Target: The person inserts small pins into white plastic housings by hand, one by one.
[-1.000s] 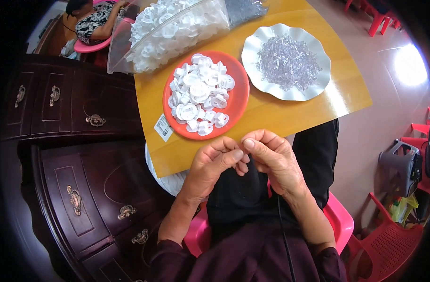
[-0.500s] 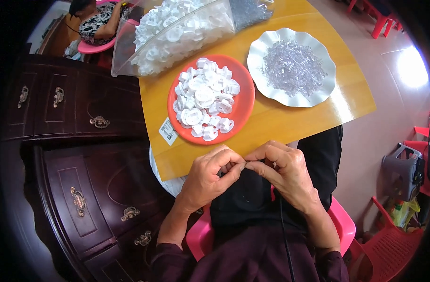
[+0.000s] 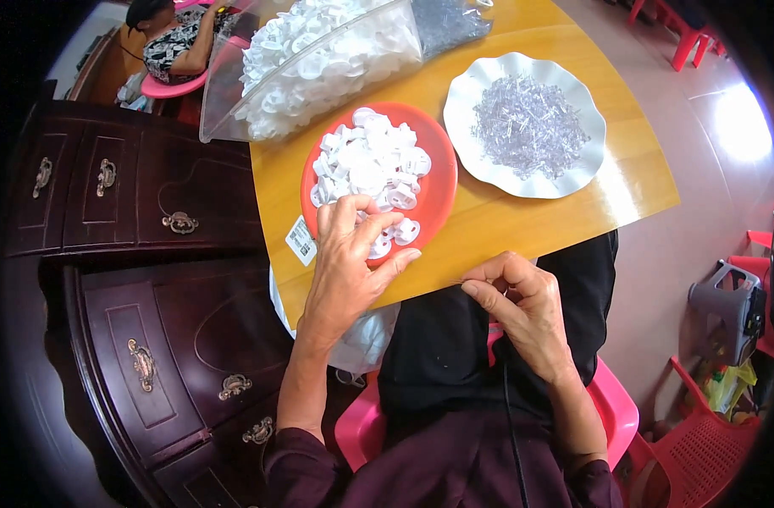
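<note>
Here our left hand [image 3: 346, 264] is over the near rim of the red plate [image 3: 443, 161], thumb and fingers parted beside the white parts [image 3: 366, 161]; whether it touches one, we cannot tell. The parts lie just ahead of it, heaped along no shared axis, a few hidden by its fingers. Our right hand [image 3: 527, 311], farther off, is pinched on what looks like a thin pin [image 3: 458, 282]. Beyond it, clear pins [image 3: 531, 127] fill the fluted dish [image 3: 544, 186]; a bag [image 3: 336, 68] stands behind the plate on the bench [image 3: 637, 165].
</note>
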Demonstrator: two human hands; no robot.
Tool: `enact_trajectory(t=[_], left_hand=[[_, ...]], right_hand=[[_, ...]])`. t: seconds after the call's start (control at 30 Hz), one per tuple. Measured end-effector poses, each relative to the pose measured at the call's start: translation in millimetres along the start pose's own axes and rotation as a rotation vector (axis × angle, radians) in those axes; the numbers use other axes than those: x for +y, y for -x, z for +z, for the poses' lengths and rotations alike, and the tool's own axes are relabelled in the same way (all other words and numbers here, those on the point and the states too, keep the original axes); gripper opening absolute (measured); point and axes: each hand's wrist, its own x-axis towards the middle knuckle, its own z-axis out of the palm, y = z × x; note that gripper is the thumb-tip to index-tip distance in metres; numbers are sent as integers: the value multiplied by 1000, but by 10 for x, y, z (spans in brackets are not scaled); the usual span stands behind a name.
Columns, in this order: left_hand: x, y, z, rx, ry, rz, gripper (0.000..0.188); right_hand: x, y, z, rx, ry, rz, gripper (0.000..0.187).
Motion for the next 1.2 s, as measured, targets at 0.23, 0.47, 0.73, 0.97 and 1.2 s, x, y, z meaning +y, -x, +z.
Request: enact_trajectory(t=[0.23, 0.47, 0.73, 0.97, 1.2], left_hand=[[-1, 18, 7, -3, 76, -15, 41], [37, 159, 33, 102, 118, 36, 33], [239, 277, 121, 131, 577, -4, 36], [354, 364, 224, 18, 1228, -201, 50], [309, 411, 253, -9, 1280, -353, 56]], right_hand=[[75, -14, 62, 5, -29, -12, 12], [23, -46, 80, 11, -67, 12, 10], [39, -87, 270, -22, -408, -155, 9], [4, -66, 280, 64, -318, -196, 9], [-23, -17, 298, 57, -232, -214, 11]])
